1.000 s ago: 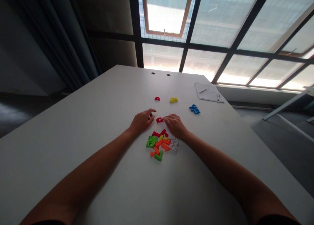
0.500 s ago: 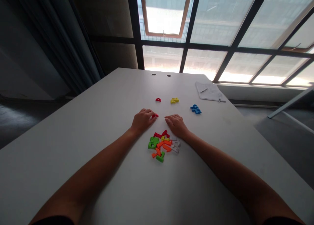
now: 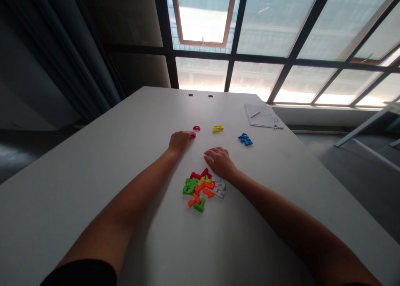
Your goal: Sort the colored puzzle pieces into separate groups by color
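Note:
My left hand [image 3: 179, 139] reaches forward over the white table [image 3: 93, 186], fingers closed on a small red piece [image 3: 193, 135]. Just beyond it lies another red piece [image 3: 196, 128]. My right hand [image 3: 218, 161] rests palm down on the table with fingers loosely spread, holding nothing, just behind a heap of mixed pieces [image 3: 201, 187] in green, orange, red, yellow and white. A yellow group [image 3: 218, 128] and a blue group [image 3: 245, 139] lie farther out to the right.
A sheet of paper with a pen [image 3: 261, 115] lies at the far right corner of the table. Two cable holes [image 3: 200, 95] sit near the far edge. Large windows stand behind the table, dark curtains at the left.
My left hand took the red piece from between the hands and carried it forward toward the far red piece. My right hand let go and settled flat.

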Demonstrator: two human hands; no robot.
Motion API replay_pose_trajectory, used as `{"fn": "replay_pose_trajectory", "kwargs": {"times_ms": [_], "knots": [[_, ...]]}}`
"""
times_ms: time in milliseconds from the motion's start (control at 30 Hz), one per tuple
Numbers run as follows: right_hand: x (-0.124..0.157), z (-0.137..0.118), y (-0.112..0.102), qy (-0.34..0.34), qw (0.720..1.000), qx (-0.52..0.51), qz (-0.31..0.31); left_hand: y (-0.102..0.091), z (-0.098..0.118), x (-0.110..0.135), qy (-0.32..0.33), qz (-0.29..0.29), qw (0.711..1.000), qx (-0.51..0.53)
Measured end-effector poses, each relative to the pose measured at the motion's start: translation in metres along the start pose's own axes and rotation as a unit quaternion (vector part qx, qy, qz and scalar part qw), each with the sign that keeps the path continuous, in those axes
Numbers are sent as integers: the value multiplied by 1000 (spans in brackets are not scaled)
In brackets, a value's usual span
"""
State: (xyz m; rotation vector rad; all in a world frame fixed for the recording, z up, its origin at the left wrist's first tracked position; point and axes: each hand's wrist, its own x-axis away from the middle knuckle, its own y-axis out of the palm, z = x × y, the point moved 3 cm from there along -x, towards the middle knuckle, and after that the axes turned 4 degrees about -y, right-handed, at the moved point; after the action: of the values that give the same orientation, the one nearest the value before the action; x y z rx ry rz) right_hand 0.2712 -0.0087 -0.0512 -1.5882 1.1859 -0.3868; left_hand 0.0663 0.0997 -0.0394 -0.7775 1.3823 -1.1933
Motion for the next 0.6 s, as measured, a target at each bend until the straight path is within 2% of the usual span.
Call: {"fn": "replay_pose_trajectory", "kwargs": {"times_ms": [300, 467, 600], "knots": [[0, 0, 0, -4, 1000, -3, -1, 12, 0, -25, -6, 33, 999, 33], [0, -2, 1, -5, 1000, -13, 8, 13, -3, -24, -16, 37, 998, 55], [-2, 2, -2, -18, 996, -87, 25, 8, -2, -16, -13, 69, 993, 97]]}}
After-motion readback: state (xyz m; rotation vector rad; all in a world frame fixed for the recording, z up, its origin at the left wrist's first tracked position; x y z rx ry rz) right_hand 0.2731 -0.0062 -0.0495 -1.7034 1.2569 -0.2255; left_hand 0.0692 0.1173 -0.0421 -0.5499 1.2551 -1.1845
